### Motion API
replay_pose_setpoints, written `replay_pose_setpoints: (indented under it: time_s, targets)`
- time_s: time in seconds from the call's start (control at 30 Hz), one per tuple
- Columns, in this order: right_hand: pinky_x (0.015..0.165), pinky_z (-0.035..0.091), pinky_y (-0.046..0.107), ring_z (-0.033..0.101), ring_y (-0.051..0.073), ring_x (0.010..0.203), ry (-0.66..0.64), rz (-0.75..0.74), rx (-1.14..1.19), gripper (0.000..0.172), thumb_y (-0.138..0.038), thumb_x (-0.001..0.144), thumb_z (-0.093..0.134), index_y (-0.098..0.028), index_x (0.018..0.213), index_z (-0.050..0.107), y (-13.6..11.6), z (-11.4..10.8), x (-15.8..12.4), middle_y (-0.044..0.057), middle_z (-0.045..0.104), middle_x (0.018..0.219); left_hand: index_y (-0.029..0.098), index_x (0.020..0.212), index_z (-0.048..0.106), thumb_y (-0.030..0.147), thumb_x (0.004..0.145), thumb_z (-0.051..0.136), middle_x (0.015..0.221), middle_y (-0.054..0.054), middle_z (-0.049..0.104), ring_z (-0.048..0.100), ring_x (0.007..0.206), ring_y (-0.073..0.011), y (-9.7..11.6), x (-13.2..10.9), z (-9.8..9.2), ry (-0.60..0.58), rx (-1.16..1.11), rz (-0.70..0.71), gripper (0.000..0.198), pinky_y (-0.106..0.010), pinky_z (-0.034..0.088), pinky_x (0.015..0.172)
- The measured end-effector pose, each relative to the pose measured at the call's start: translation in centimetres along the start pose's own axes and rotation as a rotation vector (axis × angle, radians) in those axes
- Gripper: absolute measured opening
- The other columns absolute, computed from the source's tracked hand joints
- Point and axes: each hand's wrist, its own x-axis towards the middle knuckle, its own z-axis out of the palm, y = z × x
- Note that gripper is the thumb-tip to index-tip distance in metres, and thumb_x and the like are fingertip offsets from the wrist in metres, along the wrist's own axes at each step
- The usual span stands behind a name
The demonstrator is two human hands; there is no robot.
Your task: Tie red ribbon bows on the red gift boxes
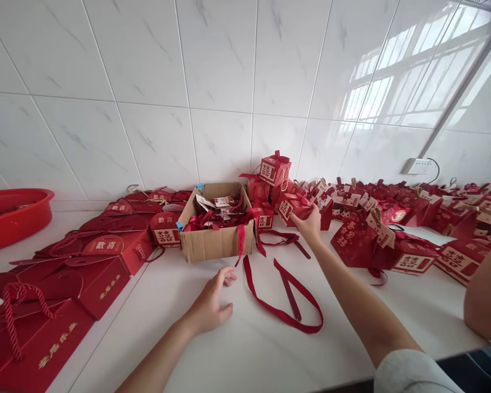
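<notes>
My right hand (309, 222) reaches forward and grips a small red gift box (295, 206) with a white label, setting it among other small red boxes (275, 170) stacked against the tiled wall. My left hand (210, 303) hovers low over the white counter (245, 349), fingers loosely apart, holding nothing. It is near a red ribbon (288, 297) lying looped on the counter. Just beyond it stands an open cardboard box (215, 237) holding ribbons and tags.
Flat red gift bags with cord handles (65, 278) cover the counter's left side. A red plastic basin (12, 213) sits at far left. Many finished red boxes (409, 229) crowd the right. Another person's arm (486, 295) shows at the right edge. A wall socket (416, 165) is on the tiles.
</notes>
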Motion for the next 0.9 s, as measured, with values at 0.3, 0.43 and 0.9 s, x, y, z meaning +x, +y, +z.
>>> replay_pose_setpoints:
  time_s: [0.3, 0.43, 0.9]
  targets:
    - [0.097, 0.034, 0.057, 0.038, 0.043, 0.124, -0.152, 0.027, -0.191, 0.096, -0.041, 0.06, 0.072, -0.012, 0.141, 0.029, 3.6, 7.8, 0.5, 0.026, 0.035, 0.136, 0.027, 0.135, 0.025, 0.004, 0.067, 0.049, 0.13, -0.009, 0.045, 0.046, 0.113, -0.0232, 0.0, 0.2, -0.2, -0.058, -0.007, -0.068, 0.075, -0.044, 0.039, 0.099]
    - [0.106, 0.023, 0.057, 0.016, 0.04, 0.137, -0.153, -0.104, -0.266, 0.091, -0.042, 0.07, 0.064, -0.014, 0.145, 0.021, 3.9, 6.3, -1.0, 0.023, 0.017, 0.148, 0.028, 0.135, 0.024, 0.006, 0.069, 0.05, 0.13, -0.009, 0.045, 0.046, 0.114, -0.0234, -0.1, 0.2, -0.2, -0.06, -0.002, -0.053, 0.074, -0.043, 0.041, 0.097]
    - [0.108, 0.032, 0.047, 0.028, 0.031, 0.134, 0.366, -0.184, -0.21, 0.092, -0.034, 0.067, 0.063, -0.012, 0.145, 0.019, 10.9, -13.5, -0.5, 0.018, 0.027, 0.144, 0.029, 0.135, 0.025, 0.019, 0.08, 0.049, 0.13, -0.011, 0.045, 0.047, 0.114, -0.0263, -0.3, 0.7, 0.3, -0.044, 0.014, -0.088, 0.061, -0.029, 0.05, 0.067]
